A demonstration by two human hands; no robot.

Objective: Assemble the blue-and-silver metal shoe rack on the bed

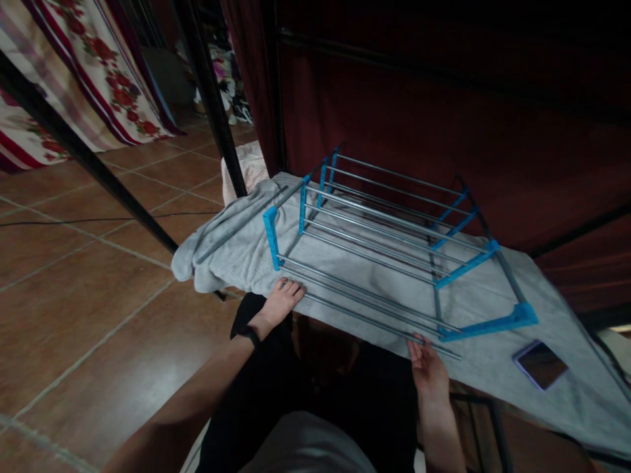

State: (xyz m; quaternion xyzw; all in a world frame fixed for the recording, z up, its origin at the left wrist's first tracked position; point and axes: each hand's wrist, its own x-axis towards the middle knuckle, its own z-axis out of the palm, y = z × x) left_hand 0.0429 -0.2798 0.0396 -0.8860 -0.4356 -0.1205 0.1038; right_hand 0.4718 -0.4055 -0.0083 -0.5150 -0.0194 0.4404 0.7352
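Note:
A partly assembled rack (394, 230) of thin metal rods and blue plastic brackets lies on a grey cloth (355, 259) in front of me. Along its near side runs a metal rod (359, 319), separate from the brackets. My left hand (284, 299) has its fingers closed over the left end of this rod, close to a blue bracket (271, 238). Near the rod's right end, my right hand (428, 368) pinches it between thumb and fingers, just below another blue bracket (493, 324). The rod's left tip is hidden under my left hand.
A loose grey tube (241, 226) rests on the bunched cloth at left. To the right lies a phone (540, 364). Black metal posts (210, 92) frame the left side, and a dark red curtain (384, 112) hangs behind. Tiled floor (98, 315) spreads out at left.

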